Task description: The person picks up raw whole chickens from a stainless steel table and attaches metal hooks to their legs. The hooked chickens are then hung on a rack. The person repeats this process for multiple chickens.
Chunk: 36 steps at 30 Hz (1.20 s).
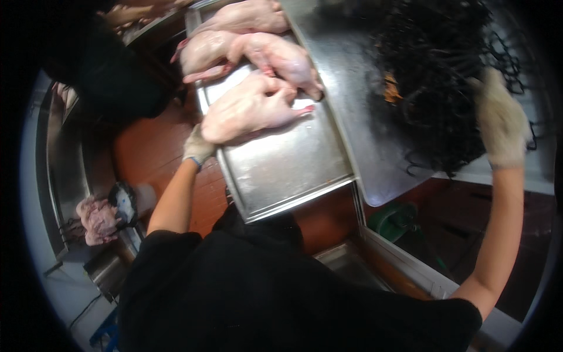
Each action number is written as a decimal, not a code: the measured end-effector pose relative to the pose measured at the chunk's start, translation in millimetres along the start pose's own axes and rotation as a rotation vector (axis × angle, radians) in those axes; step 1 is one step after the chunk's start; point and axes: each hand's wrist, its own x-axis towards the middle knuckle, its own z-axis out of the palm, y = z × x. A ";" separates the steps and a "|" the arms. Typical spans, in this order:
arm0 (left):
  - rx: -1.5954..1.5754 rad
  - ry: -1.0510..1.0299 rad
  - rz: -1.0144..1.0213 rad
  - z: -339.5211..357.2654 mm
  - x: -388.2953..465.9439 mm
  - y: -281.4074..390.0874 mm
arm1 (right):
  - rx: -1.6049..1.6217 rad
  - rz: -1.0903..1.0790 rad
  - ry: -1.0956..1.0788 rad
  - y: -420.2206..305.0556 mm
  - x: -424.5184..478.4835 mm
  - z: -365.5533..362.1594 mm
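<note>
My left hand (pixel 199 144), in a pale knit glove, is at the left rim of a shallow metal tray (pixel 292 160). It touches the rounded end of the nearest raw plucked poultry carcass (pixel 246 108), which overhangs that rim. Its fingers are partly hidden, so whether they grip the bird or the tray is unclear. Several more plucked carcasses (pixel 281 57) lie at the tray's far end, crowded together. Far to the right, my gloved right hand (pixel 503 116) is over a tangled heap of black metal hooks (pixel 440 88). Blur hides what its fingers hold.
The hooks lie on a metal worktop (pixel 352 119) with an orange scrap (pixel 391 90). A person in dark clothing (pixel 118 66) stands at upper left. Another carcass (pixel 99 220) is at lower left above the red tiled floor (pixel 140 145). Green equipment (pixel 393 221) is below the worktop.
</note>
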 end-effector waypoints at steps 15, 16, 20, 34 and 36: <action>-0.632 0.068 0.165 33.9 46.2 -60.2 | 3.305 0.863 -0.470 -336.8 -80.3 4.9; -0.697 0.105 0.217 42.9 53.2 -60.8 | 3.580 0.583 -0.530 -353.7 -66.5 -2.3; -0.163 0.191 0.317 66.4 96.8 -107.1 | 3.760 0.145 -0.339 -388.3 -54.4 6.2; 0.509 0.305 0.925 -203.6 -55.8 155.2 | 2.321 0.403 -0.086 -240.6 -62.5 -40.1; 0.625 0.039 0.920 -166.4 -61.8 190.9 | 2.020 0.265 0.118 -238.5 -101.1 -10.7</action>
